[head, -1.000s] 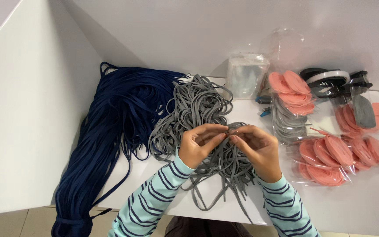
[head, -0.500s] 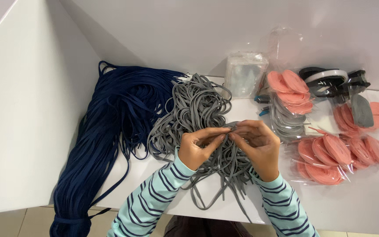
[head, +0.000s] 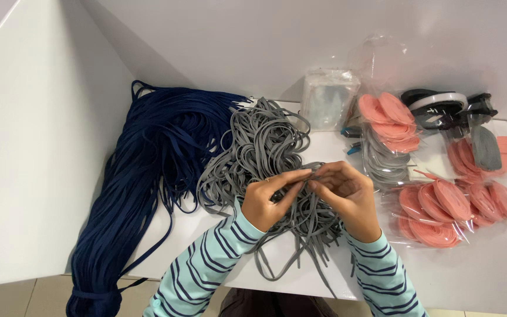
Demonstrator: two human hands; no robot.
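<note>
A loose pile of flat grey laces (head: 262,149) lies in the middle of the white table (head: 488,270). My left hand (head: 268,196) and my right hand (head: 347,194) meet over the near part of the pile, fingers pinching the same grey lace between them. More grey strands trail from under my hands toward the table's front edge. Both sleeves are light blue with dark stripes.
A thick bundle of dark blue laces (head: 142,176) drapes over the left edge. Pink wound laces in clear bags (head: 459,205) lie at the right, more pink and grey ones (head: 385,126) behind them, with black items (head: 441,108) and a clear packet (head: 327,97) by the wall.
Both hands stay over the grey pile; the fingers have shifted slightly along the lace they pinch. Nothing else moved.
</note>
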